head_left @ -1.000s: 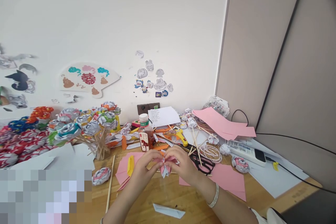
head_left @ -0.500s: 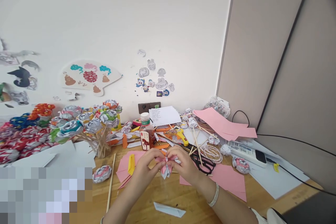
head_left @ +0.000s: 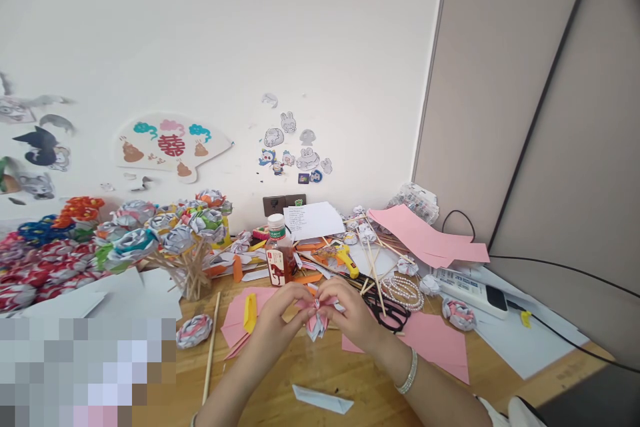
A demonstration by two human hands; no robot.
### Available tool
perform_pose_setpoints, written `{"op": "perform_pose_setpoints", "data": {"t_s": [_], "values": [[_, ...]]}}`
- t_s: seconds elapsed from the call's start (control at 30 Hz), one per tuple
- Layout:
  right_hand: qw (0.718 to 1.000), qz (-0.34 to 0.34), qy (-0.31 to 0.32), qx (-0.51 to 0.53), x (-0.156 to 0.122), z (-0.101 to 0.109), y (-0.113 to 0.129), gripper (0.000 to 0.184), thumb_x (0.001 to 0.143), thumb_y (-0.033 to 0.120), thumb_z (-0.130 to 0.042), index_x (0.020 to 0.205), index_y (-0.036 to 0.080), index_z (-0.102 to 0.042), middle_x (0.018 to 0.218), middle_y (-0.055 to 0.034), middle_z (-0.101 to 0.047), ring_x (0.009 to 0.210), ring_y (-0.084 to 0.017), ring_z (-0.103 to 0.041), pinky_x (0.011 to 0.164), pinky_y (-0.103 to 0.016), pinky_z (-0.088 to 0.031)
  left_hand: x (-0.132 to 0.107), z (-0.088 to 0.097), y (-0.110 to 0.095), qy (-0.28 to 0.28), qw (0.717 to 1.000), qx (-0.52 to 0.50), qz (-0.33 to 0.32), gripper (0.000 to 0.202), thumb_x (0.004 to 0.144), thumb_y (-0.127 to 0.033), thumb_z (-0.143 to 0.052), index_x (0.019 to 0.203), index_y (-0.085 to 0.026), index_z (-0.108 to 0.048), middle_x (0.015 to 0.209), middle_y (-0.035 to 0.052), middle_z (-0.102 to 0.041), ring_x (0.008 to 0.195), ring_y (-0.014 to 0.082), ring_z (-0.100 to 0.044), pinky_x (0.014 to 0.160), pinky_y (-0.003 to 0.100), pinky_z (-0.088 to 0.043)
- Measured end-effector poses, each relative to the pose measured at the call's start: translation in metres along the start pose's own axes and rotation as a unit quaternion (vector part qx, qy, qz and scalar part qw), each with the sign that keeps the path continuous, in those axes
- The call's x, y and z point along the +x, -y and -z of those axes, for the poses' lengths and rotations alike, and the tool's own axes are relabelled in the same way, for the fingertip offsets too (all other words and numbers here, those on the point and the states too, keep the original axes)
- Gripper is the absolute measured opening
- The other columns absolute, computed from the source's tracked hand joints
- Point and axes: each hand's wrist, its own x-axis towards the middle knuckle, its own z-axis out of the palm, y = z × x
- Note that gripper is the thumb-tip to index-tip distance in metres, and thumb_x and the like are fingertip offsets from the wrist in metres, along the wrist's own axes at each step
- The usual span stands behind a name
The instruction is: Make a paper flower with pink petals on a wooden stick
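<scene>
Between my two hands is a small pink and white folded paper flower (head_left: 317,327), held just above the wooden table. My left hand (head_left: 283,310) pinches it from the left, fingertips and thumb closed on the paper. From the other side my right hand (head_left: 349,312) grips it the same way, and the fingertips nearly meet at its top. The fingers cover the upper part of the flower. Nearer to me, a folded white paper strip (head_left: 323,399) lies flat on the table. Pink paper sheets (head_left: 245,313) with a yellow folded strip (head_left: 250,313) lie beside my left hand.
A drink bottle (head_left: 280,253) stands behind my hands. Black scissors (head_left: 393,317), bead strings (head_left: 403,293) and a yellow glue gun (head_left: 347,260) lie to the right. Paper flowers on sticks (head_left: 175,240) crowd the left, near a finished rosette (head_left: 194,331) and a wooden stick (head_left: 211,347).
</scene>
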Motion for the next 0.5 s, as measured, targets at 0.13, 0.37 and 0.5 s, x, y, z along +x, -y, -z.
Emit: {"op": "perform_pose_setpoints", "data": {"t_s": [0.13,0.37,0.5], "values": [[1.000,0.010,-0.003,-0.003,0.0008,0.0001,0.0010,0.013,0.088,0.033,-0.053,0.088,0.021,-0.056,0.085,-0.0045,-0.060,0.083,-0.018,-0.057,0.076,-0.032,-0.046,0.0005,0.0002,-0.0006,-0.002,1.000,0.002,-0.004,0.008,0.078,-0.027,-0.060,0.074,-0.020,-0.062,0.077,0.0025,-0.066,0.074,0.0166,-0.061,0.066,0.025,-0.049],[1.000,0.010,-0.001,-0.008,0.0008,0.0001,0.0016,0.014,0.088,0.035,-0.053,0.088,0.021,-0.056,0.086,-0.0052,-0.061,0.083,-0.018,-0.057,0.075,-0.033,-0.046,0.0005,0.0004,0.0018,0.002,1.000,-0.010,-0.008,0.008,0.078,-0.027,-0.060,0.074,-0.020,-0.061,0.077,0.0032,-0.065,0.074,0.0166,-0.060,0.066,0.026,-0.048],[1.000,0.009,0.010,0.001,0.0001,0.0002,0.0006,0.013,0.088,0.034,-0.053,0.086,0.021,-0.056,0.086,-0.0056,-0.061,0.084,-0.018,-0.057,0.075,-0.033,-0.046,0.0000,0.0006,0.0023,0.015,1.000,-0.014,0.006,0.009,0.078,-0.026,-0.060,0.072,-0.020,-0.059,0.074,0.0019,-0.063,0.071,0.0158,-0.058,0.066,0.025,-0.047]]}}
